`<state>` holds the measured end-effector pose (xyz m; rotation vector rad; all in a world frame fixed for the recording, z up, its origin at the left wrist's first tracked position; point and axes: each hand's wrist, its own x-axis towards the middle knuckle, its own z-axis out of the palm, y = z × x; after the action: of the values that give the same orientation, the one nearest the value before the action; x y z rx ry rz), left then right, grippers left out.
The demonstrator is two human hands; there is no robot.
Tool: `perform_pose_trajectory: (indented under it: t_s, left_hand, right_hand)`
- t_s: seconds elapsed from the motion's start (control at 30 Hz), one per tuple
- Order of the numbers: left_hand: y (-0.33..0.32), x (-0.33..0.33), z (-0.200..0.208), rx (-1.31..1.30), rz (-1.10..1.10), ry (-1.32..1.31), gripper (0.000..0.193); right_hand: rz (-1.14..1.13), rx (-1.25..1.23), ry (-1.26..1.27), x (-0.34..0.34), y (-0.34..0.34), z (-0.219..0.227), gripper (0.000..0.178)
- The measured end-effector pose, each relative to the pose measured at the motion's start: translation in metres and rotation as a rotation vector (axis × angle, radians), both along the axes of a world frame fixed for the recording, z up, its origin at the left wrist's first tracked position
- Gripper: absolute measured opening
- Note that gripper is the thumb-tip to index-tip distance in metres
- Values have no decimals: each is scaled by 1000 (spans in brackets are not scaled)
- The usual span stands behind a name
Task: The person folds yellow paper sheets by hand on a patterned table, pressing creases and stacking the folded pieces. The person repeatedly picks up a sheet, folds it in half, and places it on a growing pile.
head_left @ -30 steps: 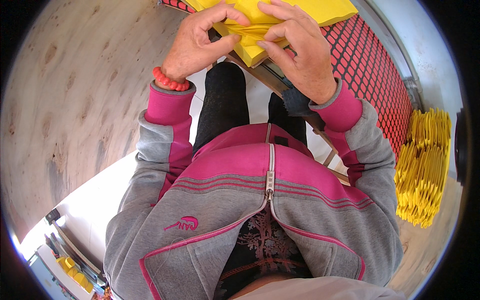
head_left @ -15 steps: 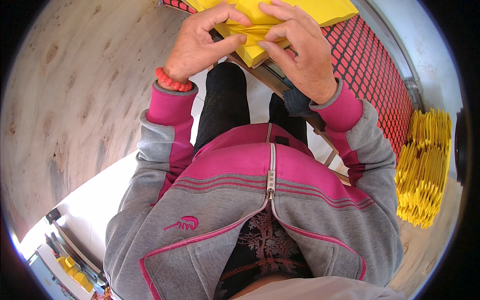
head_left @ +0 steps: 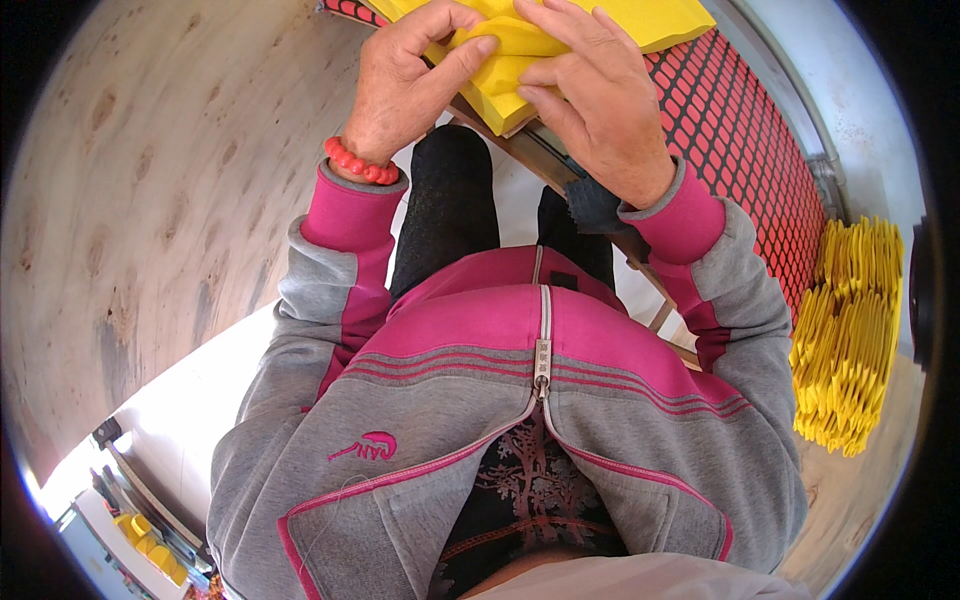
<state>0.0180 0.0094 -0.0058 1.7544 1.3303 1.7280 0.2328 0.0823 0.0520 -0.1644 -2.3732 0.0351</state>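
Note:
At the top of the head view, a thin yellow sheet (head_left: 503, 78), which could be paper or soft fabric, lies folded and creased over the table's corner. My left hand (head_left: 405, 85), a red bead bracelet (head_left: 361, 163) at its wrist, pinches a raised fold of it between thumb and fingers. Across from it, my right hand (head_left: 607, 115) has thumb and index finger close together on the sheet's near part, while its other fingers reach over the top. The sheet's far side runs out of the picture.
Red-and-black patterned cloth (head_left: 735, 130) covers the table on the right. A dark rag (head_left: 594, 206) hangs at its near edge. Beyond stands a tall pile of folded yellow pieces (head_left: 848, 340). A large wooden board (head_left: 150, 190) fills the left side.
My left hand has moved a little right, toward the right hand, and its thumb now presses on the yellow fold. The fold has shifted and puffed up. My right hand has barely moved.

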Motion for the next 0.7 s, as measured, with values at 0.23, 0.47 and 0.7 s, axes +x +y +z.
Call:
perform_pose_trajectory:
  t_s: [0.23,0.47,0.7]
  left_hand:
    - [4,-3,-9,61,-39,-128,12]
    - [2,-9,-8,51,-90,-59,4]
    - [-3,-1,0,78,-125,135,17]
  right_hand:
    - [68,-153,94,-2,4,-6,19]
    - [37,-168,59,-2,3,-5,19]
    - [74,-150,101,16,-20,23,21]
